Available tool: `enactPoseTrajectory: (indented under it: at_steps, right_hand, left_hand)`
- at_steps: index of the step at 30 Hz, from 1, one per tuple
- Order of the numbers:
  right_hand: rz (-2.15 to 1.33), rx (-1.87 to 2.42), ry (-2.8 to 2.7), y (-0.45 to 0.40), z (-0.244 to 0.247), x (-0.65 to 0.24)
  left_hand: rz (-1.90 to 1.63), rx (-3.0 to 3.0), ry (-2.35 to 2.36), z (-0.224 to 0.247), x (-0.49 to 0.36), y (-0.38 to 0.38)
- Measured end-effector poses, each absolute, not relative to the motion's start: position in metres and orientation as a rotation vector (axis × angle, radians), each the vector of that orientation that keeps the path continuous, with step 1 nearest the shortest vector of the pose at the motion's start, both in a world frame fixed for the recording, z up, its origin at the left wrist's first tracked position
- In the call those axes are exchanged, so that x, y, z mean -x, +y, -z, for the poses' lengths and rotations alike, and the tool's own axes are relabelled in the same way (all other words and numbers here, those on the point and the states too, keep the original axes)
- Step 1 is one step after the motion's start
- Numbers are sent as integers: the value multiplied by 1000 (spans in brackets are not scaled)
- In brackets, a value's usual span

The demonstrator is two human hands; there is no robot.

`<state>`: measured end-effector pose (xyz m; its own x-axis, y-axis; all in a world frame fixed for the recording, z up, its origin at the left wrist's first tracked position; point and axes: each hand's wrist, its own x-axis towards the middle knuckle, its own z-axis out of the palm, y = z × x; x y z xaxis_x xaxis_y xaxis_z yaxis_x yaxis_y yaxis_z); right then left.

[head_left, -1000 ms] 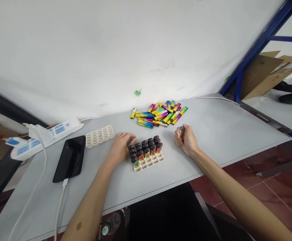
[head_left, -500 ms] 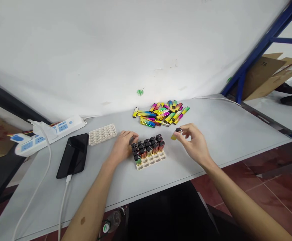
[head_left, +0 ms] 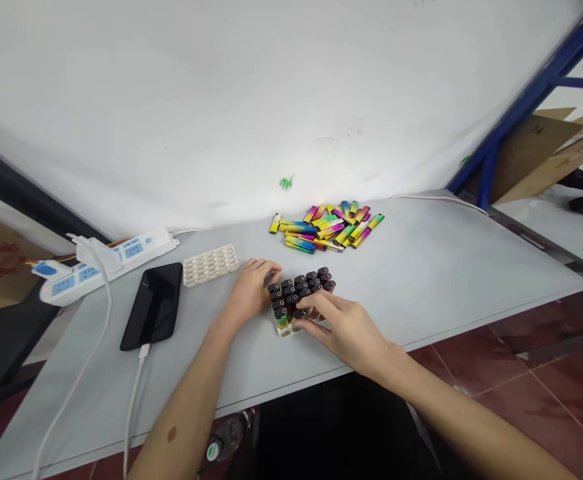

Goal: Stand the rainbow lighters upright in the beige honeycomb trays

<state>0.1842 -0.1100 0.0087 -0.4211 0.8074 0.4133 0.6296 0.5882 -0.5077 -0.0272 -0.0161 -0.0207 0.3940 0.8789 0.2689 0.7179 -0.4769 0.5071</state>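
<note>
My right hand [head_left: 344, 327] pinches a black-topped lighter [head_left: 300, 313] between thumb and fingers, upright over the front rows of a cream slotted tray [head_left: 285, 331]. Several lighters [head_left: 300, 281] stand in the tray's slots, black tops up, their shiny coloured bodies partly hidden. My left hand [head_left: 253, 283] curls round the tray's left side; its fingertips are partly hidden behind the lighters. Farther back on the table, by the wall, lies a loose pile of shiny multicoloured lighters [head_left: 329, 229].
A second cream slotted tray [head_left: 210, 265] lies left of my left hand. Beside it are a black phone [head_left: 154, 307] on a white cable [head_left: 134, 387] and a white power strip [head_left: 141, 248]. Blue shelf framing [head_left: 516, 100] and cardboard boxes [head_left: 536, 153] stand at the right.
My right hand has moved left and toward me, bringing its lighter from the tray's right side to the front rows. My left hand stays at the tray's left side.
</note>
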Motion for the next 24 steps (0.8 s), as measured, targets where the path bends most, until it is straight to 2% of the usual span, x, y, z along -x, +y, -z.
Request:
enactPoseTrajectory:
  at_steps: [6, 10, 14, 19, 24]
  right_hand:
    - [-105, 1215, -2288, -111, -10, -180]
    - [-216, 1178, -2224, -104, -22, -184]
    - [-242, 1305, -1960, -57, -28, -201]
    - [-132, 1431, -2101, 14, 1, -220]
    - [32, 1388, -2184, 28, 27, -221]
  left_hand:
    - [-736, -2365, 1392, 23, 27, -15]
    - [-730, -2364, 1386, 22, 27, -16]
    - [-750, -2363, 1400, 23, 27, -17]
    - [-750, -2374, 1407, 26, 27, -14]
    - [-748, -2377, 1403, 24, 28, -13]
